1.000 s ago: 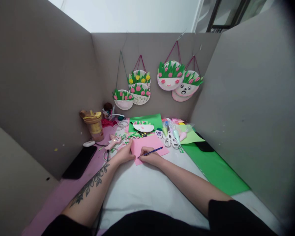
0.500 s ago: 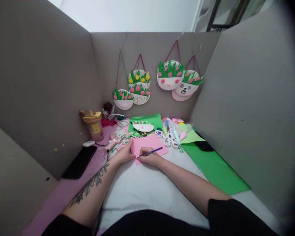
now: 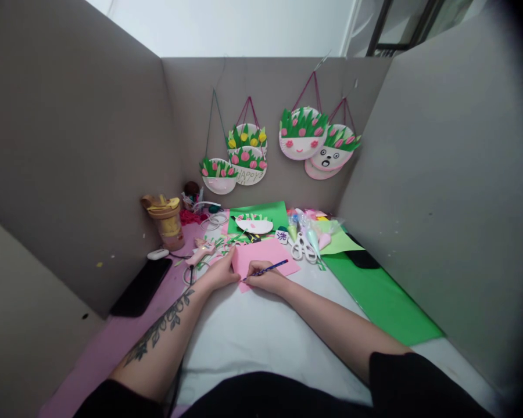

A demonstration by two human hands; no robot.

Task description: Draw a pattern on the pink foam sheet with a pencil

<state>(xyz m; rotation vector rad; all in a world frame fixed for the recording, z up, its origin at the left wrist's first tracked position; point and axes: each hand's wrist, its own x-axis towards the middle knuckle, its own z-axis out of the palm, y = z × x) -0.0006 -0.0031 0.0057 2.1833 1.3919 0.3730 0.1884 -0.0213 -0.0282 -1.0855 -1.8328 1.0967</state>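
the right hand [image 3: 265, 277] was curled round a slim dark-blue pencil [image 3: 275, 266], its tip on pink paper [image 3: 264, 252] flat on the table [image 3: 270, 331]; the left hand [image 3: 222, 273], thumb and forefinger spread, touched the sheet's left edge. beyond, a white label [image 3: 282, 236] read "洗"; a hanging paper plate [image 3: 249, 173], "happy".

Head cam looks fwd/down from 6 o'clock, nr white-covered counter [image 3: 265, 337]; flat grey back panel [image 3: 273, 180] at 12.

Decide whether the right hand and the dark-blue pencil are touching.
Touching: the head view shows the right hand gripping the dark-blue pencil, one end sticking out.
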